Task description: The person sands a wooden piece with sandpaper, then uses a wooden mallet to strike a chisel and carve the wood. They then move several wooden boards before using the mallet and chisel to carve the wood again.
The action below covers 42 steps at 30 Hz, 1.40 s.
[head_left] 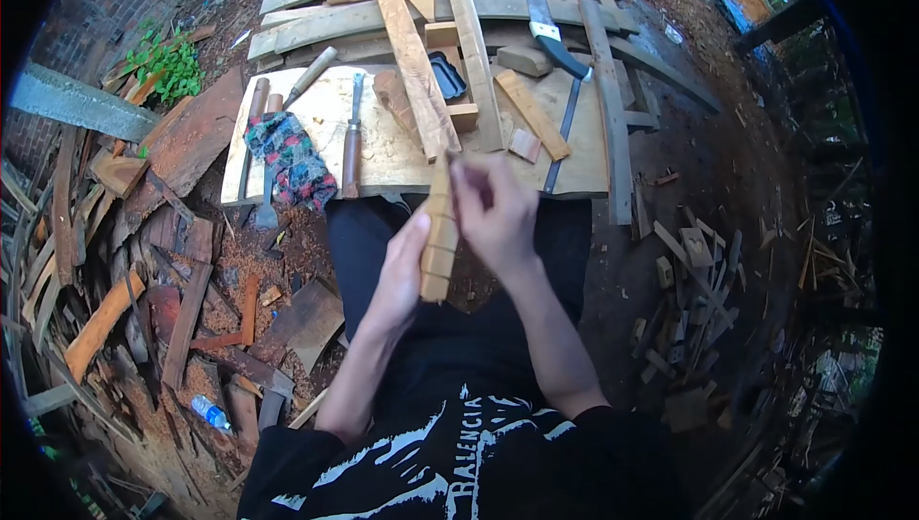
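Observation:
A narrow wooden piece with dark lines across it stands out over my lap, pointing away from me. My left hand is wrapped round its left side. On the other side, my right hand is closed near its far end, fingers pinched together; what they hold, if anything, is too small to make out. Just beyond the hands lies a wooden workboard, with a long plank whose near end is close to the wooden piece. A chisel rests on the board to the left.
A checked cloth lies over tools at the board's left. A handsaw and a metal strip are at the right. Wood scraps cover the ground on both sides, with a plastic bottle at lower left.

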Motion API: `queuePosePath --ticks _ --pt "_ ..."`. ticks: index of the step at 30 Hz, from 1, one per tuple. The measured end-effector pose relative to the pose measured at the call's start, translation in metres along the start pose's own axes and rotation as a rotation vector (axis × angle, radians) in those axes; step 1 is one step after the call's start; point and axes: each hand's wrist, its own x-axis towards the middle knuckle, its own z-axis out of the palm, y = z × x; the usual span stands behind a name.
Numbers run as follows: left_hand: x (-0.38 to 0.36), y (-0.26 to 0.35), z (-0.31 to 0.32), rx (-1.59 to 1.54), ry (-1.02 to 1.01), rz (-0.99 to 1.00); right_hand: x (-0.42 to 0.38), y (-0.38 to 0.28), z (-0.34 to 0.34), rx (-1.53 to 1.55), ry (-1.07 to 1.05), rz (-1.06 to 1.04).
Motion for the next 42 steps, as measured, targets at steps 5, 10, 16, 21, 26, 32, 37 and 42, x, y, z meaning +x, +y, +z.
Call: queuePosePath --ticks 5,10,16,21,26,32,37,42 --pt "0.006 0.004 -0.006 -0.051 0.030 0.019 -0.022 0.012 0.001 -0.071 -0.044 -0.094" --pt "0.005 0.004 0.002 -0.077 0.026 0.036 -0.010 0.001 -0.005 -0.057 -0.073 -0.140" --pt "0.014 0.024 -0.012 0.052 -0.004 0.037 -0.008 0.012 0.001 -0.035 -0.063 -0.099" --pt "0.009 0.017 0.005 -0.070 0.086 0.100 0.010 0.000 -0.002 -0.072 -0.056 -0.206" --pt "0.004 0.025 -0.002 -0.031 0.039 0.120 0.009 0.001 0.000 -0.112 -0.068 -0.178" --pt "-0.006 0.016 0.012 0.020 0.125 0.182 0.013 -0.006 -0.001 -0.045 0.003 -0.148" --pt "0.001 0.038 0.001 -0.020 0.089 0.170 -0.006 -0.012 -0.001 -0.075 -0.085 -0.360" --pt "0.001 0.024 0.006 0.175 0.059 0.308 -0.004 -0.017 -0.007 -0.042 -0.097 -0.286"
